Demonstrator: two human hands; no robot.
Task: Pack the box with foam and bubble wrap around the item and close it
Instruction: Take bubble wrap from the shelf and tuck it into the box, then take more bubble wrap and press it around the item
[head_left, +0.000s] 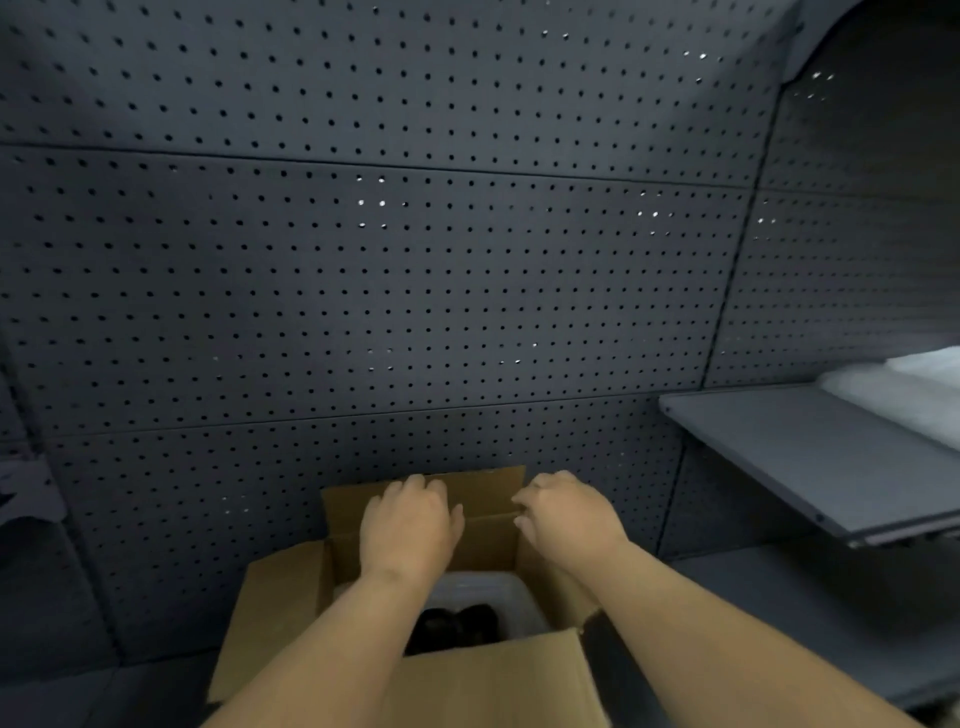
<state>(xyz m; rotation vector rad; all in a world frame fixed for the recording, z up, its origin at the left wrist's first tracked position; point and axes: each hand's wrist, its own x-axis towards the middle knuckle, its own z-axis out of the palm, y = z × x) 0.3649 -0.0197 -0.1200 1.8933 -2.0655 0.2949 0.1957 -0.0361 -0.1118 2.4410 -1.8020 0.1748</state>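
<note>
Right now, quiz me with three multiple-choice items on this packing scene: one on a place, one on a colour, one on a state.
1. Where do both hands rest?
A. on the far flap
B. on the shelf
C. on the pegboard

2. What colour is the item inside the box?
A. red
B. black
C. yellow

3. The box is:
A. taped shut
B. crushed
C. open

Answers:
1 A: left hand and right hand grip the far flap.
2 B: a black item lies in white padding.
3 C: the box has its flaps raised.

Brown cardboard box (493, 680), dark grey pegboard (363, 260) (dotted w/ holes), grey shelf (810, 452)
</note>
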